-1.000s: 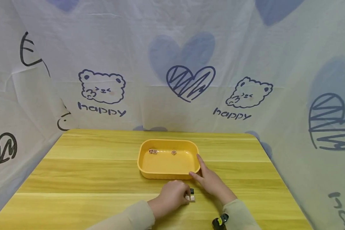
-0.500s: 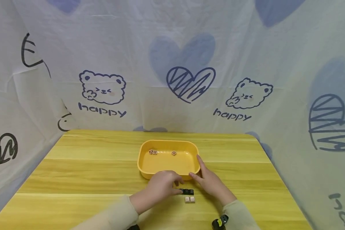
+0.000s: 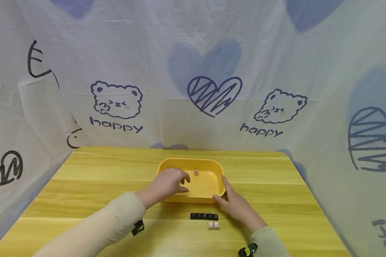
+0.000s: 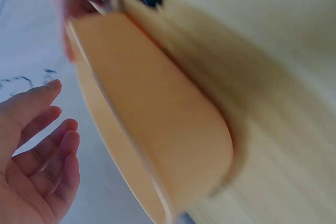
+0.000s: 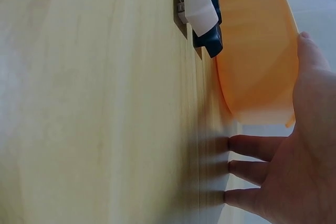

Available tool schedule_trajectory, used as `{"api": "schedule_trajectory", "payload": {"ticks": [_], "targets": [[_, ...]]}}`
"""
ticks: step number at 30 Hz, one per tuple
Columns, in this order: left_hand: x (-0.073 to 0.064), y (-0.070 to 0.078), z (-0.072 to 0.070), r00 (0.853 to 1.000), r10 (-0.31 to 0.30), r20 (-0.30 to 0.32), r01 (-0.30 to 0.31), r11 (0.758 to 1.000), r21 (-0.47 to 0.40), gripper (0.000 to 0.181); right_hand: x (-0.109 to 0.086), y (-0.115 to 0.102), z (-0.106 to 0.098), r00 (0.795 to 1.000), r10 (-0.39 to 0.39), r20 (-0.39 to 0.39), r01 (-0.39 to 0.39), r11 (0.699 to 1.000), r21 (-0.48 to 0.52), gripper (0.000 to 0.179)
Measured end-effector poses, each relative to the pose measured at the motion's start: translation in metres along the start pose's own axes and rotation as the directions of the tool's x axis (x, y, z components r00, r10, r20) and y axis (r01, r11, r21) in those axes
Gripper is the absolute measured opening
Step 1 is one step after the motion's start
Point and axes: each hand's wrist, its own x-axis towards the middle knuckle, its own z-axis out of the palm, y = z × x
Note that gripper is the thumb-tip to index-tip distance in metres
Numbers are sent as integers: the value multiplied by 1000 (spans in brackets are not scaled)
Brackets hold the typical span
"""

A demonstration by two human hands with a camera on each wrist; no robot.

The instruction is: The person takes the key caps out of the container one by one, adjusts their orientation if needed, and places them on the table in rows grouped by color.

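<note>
Fingers of left hand [image 3: 167,182] loosely bent, empty, over tray [image 3: 196,200]; those of right hand [image 3: 239,207] straight, spread, at tray's corner. Pinkish key [image 3: 196,173] inside; black keys [image 3: 204,216], white keys [image 3: 213,225] in front: likely light, stiff, slick; best pinched by opposite sides

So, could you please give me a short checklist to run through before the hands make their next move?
1. Yellow tray steadied: ok, the right hand touches its near right corner.
2. Left hand free: ok, it appears to hold nothing.
3. Black keycaps lined up: ok, five in a row.
4. White keycaps paired: ok, two side by side.
5. Yellow tray emptied: not ok, a pinkish keycap lies inside.
6. Tray's left end checked: cannot tell, the left hand blocks much of it.
</note>
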Motion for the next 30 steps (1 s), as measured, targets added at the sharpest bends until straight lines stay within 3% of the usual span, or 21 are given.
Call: {"api": "schedule_trajectory", "payload": {"ticks": [6,11,15,22,30], "targets": [[15,-24,-5,997,-2,72,-3,998,69,24,3,2,1,1000,-7,2,7,1000,-4,84],[26,-42,4,991,10,131,-20,997,80,24,2,3,1,1000,-2,3,2,1000,-1,84],[34,-57,14,983,-16,181,1,996,85,22,1,4,1,1000,-2,-1,2,1000,-3,83],[46,-70,23,973,-58,225,41,996,80,12,1,6,0,1000,3,-6,-3,1000,7,83],[52,-80,34,966,-24,257,-7,993,120,20,0,6,1,1000,-16,2,16,1000,3,83]]}}
